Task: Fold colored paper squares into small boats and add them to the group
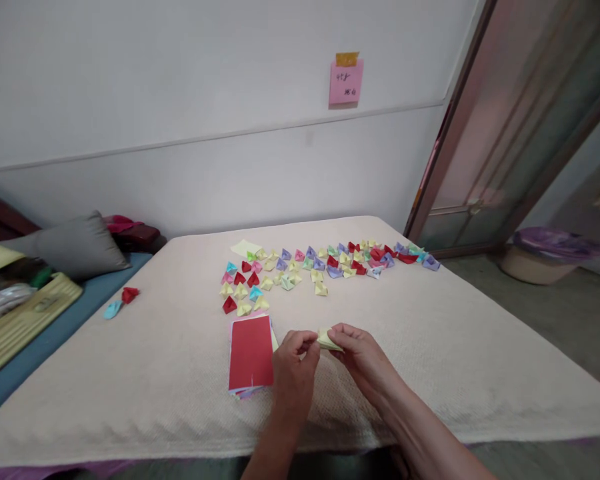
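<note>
A small folded piece of pale yellow paper is held between my two hands, just above the near part of the cloth-covered table. The fingers of my left hand pinch its left end. My right hand grips the right end between thumb and fingers. Left of my left hand lies a stack of coloured paper sheets, a red one on top. Beyond my hands, many small folded paper boats in yellow, red, purple, blue and pink sit in loose rows.
Two folded papers, a red one and a blue one, lie at the table's left. A flat yellow sheet is at the back. A grey cushion lies farther left. A pink note hangs on the wall. A lined bin stands right.
</note>
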### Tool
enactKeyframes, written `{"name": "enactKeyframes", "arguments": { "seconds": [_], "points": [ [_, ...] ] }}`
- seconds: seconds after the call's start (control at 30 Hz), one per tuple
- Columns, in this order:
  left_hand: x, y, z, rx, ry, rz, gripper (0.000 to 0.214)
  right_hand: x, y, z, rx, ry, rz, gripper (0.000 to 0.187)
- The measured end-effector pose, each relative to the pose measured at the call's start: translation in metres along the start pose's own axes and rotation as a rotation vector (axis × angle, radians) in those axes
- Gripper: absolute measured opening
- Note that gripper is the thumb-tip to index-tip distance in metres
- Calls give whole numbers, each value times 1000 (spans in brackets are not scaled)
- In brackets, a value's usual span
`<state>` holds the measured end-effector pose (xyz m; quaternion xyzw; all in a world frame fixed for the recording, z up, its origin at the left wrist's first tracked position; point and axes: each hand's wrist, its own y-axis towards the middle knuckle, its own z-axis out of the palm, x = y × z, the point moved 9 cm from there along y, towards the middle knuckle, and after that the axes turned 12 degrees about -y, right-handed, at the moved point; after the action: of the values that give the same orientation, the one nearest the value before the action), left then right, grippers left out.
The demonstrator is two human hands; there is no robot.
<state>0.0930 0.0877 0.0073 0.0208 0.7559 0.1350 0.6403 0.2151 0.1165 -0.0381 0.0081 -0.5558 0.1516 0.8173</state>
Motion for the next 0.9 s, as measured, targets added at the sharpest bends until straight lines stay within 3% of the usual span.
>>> {"name": "enactKeyframes", "arguments": {
  "seconds": [0.23, 0.5, 0.73, 0.9],
  "points": [
    [-3, 0, -7, -45, 13, -21, 12, -1, 0, 7, 15, -21, 1, 19],
    [19, 2, -25, -195, -164, -261, 12, 1, 0, -1, -67, -251, -9, 3],
    [27, 0, -22, -192, -228, -296, 11, 3, -1, -9, -163, -353, -66, 6],
    [20, 0, -21, -191, -183, -295, 9, 6, -3, -6, -170, -434, -91, 4]
  ]
}}
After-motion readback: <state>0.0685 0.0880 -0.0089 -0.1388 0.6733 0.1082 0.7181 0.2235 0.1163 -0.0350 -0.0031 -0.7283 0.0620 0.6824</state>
